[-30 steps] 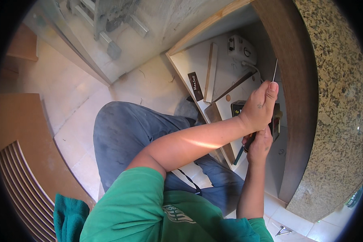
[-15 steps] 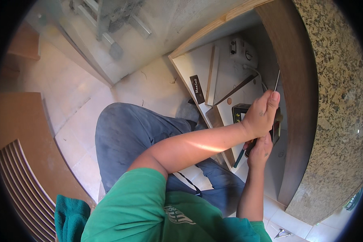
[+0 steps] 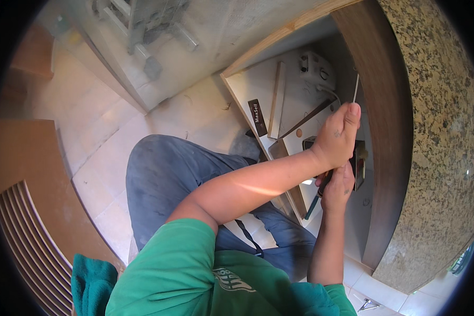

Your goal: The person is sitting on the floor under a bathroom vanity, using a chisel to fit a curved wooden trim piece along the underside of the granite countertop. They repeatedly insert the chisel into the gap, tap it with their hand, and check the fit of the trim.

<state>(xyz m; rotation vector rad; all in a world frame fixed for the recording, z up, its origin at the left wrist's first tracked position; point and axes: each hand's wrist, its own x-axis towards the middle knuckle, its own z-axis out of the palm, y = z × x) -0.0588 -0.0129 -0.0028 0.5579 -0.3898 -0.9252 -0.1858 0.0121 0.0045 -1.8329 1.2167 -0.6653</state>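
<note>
My left hand (image 3: 338,138) reaches across my body into an open cabinet and is closed around a thin pale rod (image 3: 356,88) that sticks up past my fingers. It sits next to the brown wooden side panel (image 3: 385,158). Just beneath it, my right hand (image 3: 338,188) grips a dark-handled tool (image 3: 313,204) whose end pokes out downward. Both hands are at a dark metal fitting (image 3: 359,164) on the side panel. My left wrist hides part of the fitting.
The white cabinet floor (image 3: 250,89) holds a wood strip (image 3: 276,100), a small dark box (image 3: 257,117) and a white device with knobs (image 3: 317,68). A speckled granite counter (image 3: 437,147) runs on the right. My knee in blue trousers (image 3: 168,168) rests on pale tiles; a slatted wood panel (image 3: 26,231) lies at left.
Both hands stay almost in place at the fitting. My left hand dipped slightly and came back up with the rod.
</note>
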